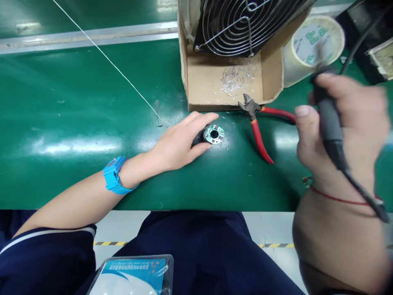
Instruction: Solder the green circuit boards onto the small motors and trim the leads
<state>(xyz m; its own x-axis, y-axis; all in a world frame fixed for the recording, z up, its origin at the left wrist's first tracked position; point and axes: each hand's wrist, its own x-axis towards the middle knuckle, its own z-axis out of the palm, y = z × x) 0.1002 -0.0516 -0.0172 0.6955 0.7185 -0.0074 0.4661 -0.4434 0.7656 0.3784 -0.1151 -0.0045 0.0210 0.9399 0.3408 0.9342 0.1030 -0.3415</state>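
Note:
On the green bench, my left hand (181, 141) is closed around a small black cylindrical part topped by a ring-shaped circuit board (214, 134), thumb and fingers at its sides. A blue strap (114, 176) circles my left wrist. From the upper left a thin white wire (123, 76) runs down to the back of that hand; its end is hidden. Raised at the right, my right hand (346, 119) grips the black handle of a soldering iron (330, 114), its tip blurred and pointing away. Between the hands lie red-handled cutting pliers (252, 110), jaws apart.
A cardboard box (199, 88) at the back holds a black fan (242, 24) with a wire guard and many clipped metal leads (233, 80). Beside it stands a large roll of tape (287, 67). Dark equipment (356, 24) sits in the far right corner.

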